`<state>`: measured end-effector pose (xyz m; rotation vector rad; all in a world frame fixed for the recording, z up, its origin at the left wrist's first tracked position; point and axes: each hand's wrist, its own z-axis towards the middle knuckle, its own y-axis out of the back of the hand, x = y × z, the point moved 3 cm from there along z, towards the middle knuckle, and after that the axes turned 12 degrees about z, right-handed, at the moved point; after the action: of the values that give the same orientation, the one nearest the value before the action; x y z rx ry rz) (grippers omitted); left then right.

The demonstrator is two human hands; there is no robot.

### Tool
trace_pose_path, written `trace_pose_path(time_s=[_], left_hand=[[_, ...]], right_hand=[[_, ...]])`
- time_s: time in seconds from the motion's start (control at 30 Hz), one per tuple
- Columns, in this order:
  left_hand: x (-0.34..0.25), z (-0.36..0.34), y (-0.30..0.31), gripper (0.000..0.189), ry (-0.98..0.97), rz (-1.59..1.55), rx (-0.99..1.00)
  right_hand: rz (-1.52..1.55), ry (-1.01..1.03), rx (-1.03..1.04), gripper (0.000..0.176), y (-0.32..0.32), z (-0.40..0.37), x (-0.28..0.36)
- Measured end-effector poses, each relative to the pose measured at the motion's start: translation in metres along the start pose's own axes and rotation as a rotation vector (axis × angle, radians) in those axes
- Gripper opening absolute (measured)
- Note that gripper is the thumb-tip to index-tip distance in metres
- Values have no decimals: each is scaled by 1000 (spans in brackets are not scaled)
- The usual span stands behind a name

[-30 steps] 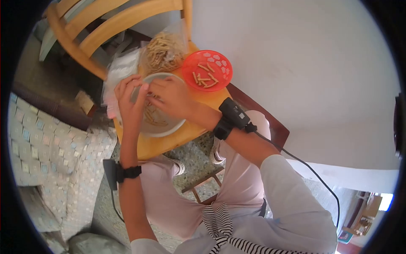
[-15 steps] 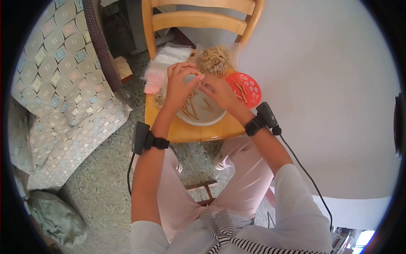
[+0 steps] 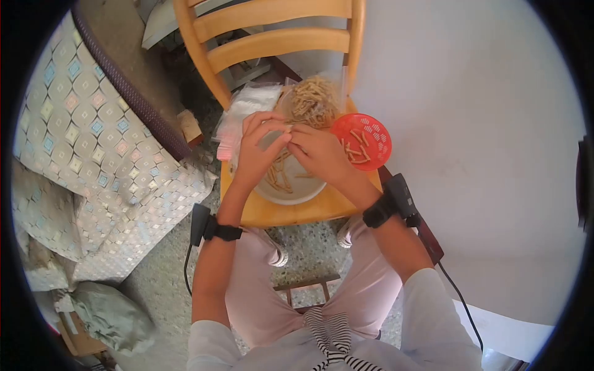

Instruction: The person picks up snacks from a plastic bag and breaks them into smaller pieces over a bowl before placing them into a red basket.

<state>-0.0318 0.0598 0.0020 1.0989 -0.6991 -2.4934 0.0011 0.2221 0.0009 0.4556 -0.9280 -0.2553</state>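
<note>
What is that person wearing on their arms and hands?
The left hand and right hand are bare, with no gloves. Each wrist has a black strap carrying a boxy black device: the left device and the right device. Thin black cables hang from them. The arms are bare up to short white sleeves.

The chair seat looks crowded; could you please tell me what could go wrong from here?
The red basket sits at the right edge of the chair seat beside the right hand; a wrist nudge might knock it off. The stack of small bags seems to overhang the left edge by the left hand and could slide down.
</note>
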Motion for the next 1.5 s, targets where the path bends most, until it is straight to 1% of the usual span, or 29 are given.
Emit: trace_pose_path(time_s=[0.07,0.23,0.3,0.33,0.4,0.43,0.5,0.53,0.57,0.6,0.7,0.73,0.77,0.8,0.87,0.9,0.93,0.97,1.0,1.1,1.13,1.2,1.23,1.27,1.3,1.33,1.4,1.43,1.5], left_hand=[[-2,-5,1,14,-36,65,5],[-15,-1,14,15,-72,298,-7],[-10,2,15,18,155,118,64],[-10,2,14,18,153,122,68],[-5,4,10,18,271,-75,40],[-3,3,8,18,282,-87,33],[-7,9,7,19,-7,145,-62],[-5,14,4,19,-14,134,-72],[-6,14,3,19,-132,220,-122],[-9,11,3,19,-243,307,-167],[-8,6,4,22,-180,340,-197],[-10,7,8,22,-179,351,-194],[-11,1,19,22,-154,379,-280],[-14,-1,24,22,-132,394,-378],[-12,-3,28,23,-163,436,-395],[-12,-2,30,23,-200,475,-411],[-11,-1,33,23,-199,468,-411],[-10,0,36,24,-246,536,-385],[-12,0,38,25,-290,604,-361],[-12,5,42,27,-322,531,-306],[-11,6,41,27,-324,525,-304],[-10,5,40,26,-286,508,-342],[-10,4,38,26,-282,502,-341],[-11,5,36,23,-228,413,-366],[-10,9,35,19,-179,328,-396],[-10,11,34,19,-180,330,-401],[-2,16,29,12,93,21,-324],[-4,18,28,12,94,22,-326],[-2,17,24,12,253,-309,-306]], right_hand=[[15,45,118,20,10,4,2],[42,-41,58,24,14,14,-1],[65,-78,35,25,16,15,4],[118,-96,43,26,17,17,6],[163,-114,57,28,15,20,5],[198,-111,35,29,12,20,3],[213,-104,23,31,9,22,-2],[369,-169,8,31,7,23,-6],[531,-237,-9,31,3,23,-11],[526,-242,-5,31,0,24,-15],[631,-240,-42,31,-10,30,-19],[743,-268,-29,31,-13,32,-17],[870,-304,-11,32,-24,32,-12],[875,-309,-4,32,-24,33,-5],[1084,-510,66,31,-27,35,5],[1080,-512,66,31,-33,37,2],[1096,-398,14,32,-39,40,2],[1109,-285,-39,33,-43,41,0],[1103,-291,-39,33,-41,41,3],[1104,-293,-95,34,-37,39,9],[1035,-287,-95,34,-34,39,9],[954,-283,-98,34,-28,40,11],[969,-322,-115,32,-27,39,14],[986,-357,-132,30,-27,39,16],[982,-350,-129,30,-28,41,14],[1046,-356,-167,29,-29,42,12],[1113,-365,-200,28,-29,43,7],[1094,-356,-240,27,-26,42,3],[1072,-356,-279,26,-26,40,1]])
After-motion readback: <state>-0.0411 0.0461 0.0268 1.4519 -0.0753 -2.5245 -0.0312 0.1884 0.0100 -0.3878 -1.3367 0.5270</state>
